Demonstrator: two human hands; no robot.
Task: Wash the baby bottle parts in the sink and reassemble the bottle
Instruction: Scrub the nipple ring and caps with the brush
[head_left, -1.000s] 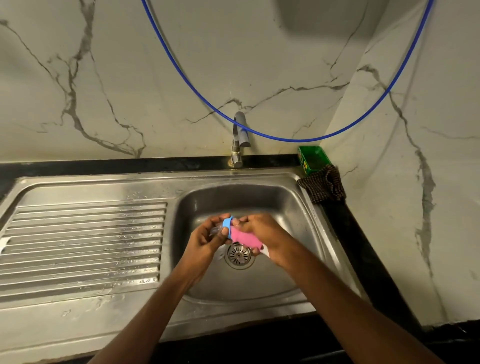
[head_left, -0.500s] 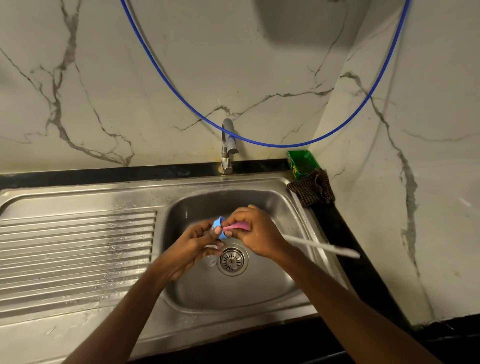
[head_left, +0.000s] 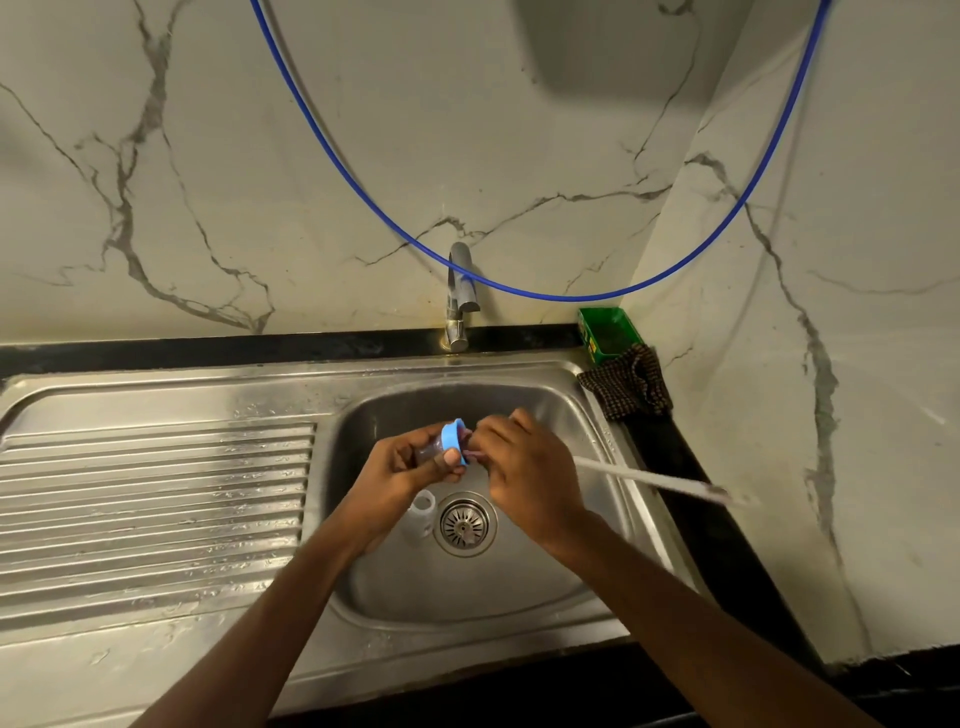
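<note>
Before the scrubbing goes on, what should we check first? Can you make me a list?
1. Blue ring held firmly by the left hand: ok.
2. Brush handle gripped by the right hand: ok.
3. Pink brush tip going into the ring: cannot tell, fingers hide it.
4. Both hands over the sink basin, so drips land inside: ok.
5. Water running from the tap: not ok, no stream shows.
6. White part lying beside the drain washed: cannot tell.

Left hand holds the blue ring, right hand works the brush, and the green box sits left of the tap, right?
Not quite. In the head view the green box sits right of the tap. The left hand does hold the blue ring; the right hand works the brush.
</note>
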